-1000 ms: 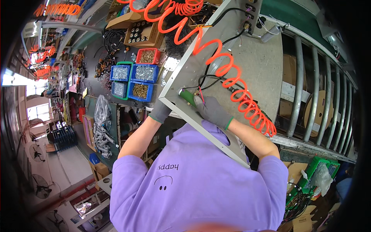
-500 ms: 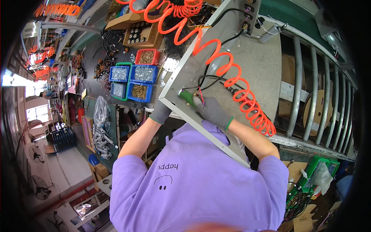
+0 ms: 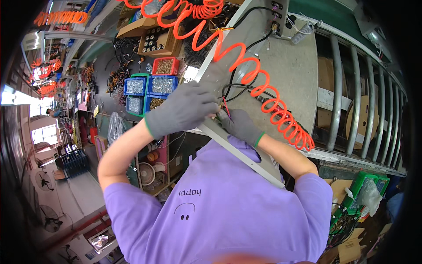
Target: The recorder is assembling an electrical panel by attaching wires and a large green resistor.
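A grey metal housing (image 3: 242, 157) with a narrow rim lies slanted across the bench edge against my body. My left hand (image 3: 182, 110), in a grey glove, reaches over its near corner with the fingers bent together. Whatever is at those fingertips is hidden. My right hand (image 3: 241, 125), gloved alike, is closed inside the housing, fingertips close to the left hand's. A thin red wire (image 3: 227, 107) runs down to the right hand, and black cables (image 3: 239, 86) loop just behind. The green cylinder seen before is almost wholly covered by my hands.
An orange coiled hose (image 3: 246, 66) hangs across the housing. Blue bins (image 3: 162, 84) and a red bin (image 3: 166, 66) of small metal parts stand at left, with a cardboard box (image 3: 169, 42) behind. Metal bars (image 3: 336, 97) line the right side.
My left hand has come up from beneath the housing's near corner and over it, toward the right hand. It now covers the green cylinder. The right hand has stayed nearly in place.
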